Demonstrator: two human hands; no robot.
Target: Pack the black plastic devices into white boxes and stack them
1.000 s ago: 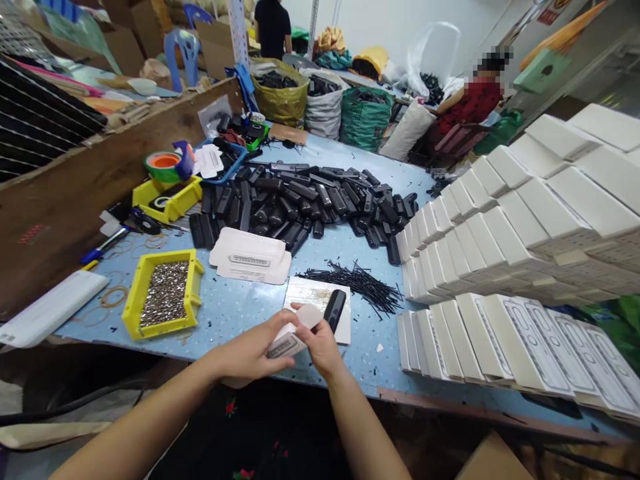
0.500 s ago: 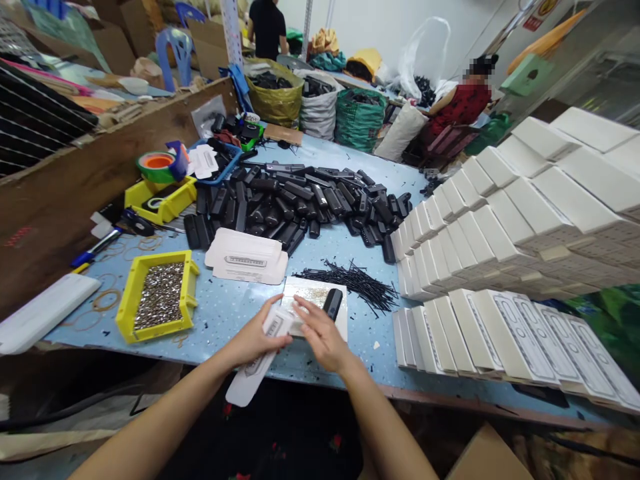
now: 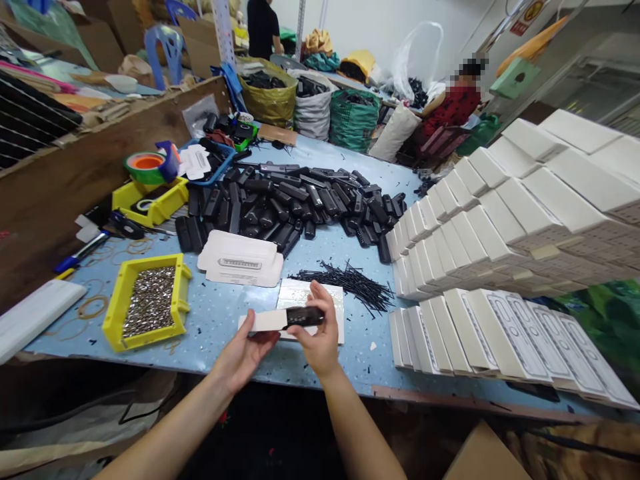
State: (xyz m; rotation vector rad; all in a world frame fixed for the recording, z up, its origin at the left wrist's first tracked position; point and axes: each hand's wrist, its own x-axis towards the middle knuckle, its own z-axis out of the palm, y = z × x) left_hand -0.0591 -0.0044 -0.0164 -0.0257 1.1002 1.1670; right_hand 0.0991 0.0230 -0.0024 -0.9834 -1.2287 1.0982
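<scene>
The person's left hand (image 3: 245, 350) is holding a slim white box (image 3: 264, 321) level over the near edge of the blue table (image 3: 225, 313), its fingers closed around the box's underside and thumb up on the near face. The right hand (image 3: 317, 337) is gripping a black device (image 3: 305, 315) between thumb and fingers, and the device's left end is sitting at the open mouth of the box; how far in it is going I cannot tell. Just beyond the fingers a pale sheet (image 3: 320, 293) is lying flat, and past that a loose bundle of black ties (image 3: 350, 280). To the left of the fingers a yellow tray of small metal parts (image 3: 149, 301) is standing, with a stack of flat unfolded cartons (image 3: 240, 259) behind it. Farther off a heap of black devices (image 3: 295, 200) is spreading across the table, and to the right of the fingers rows of closed white boxes (image 3: 500, 253) are stacked
</scene>
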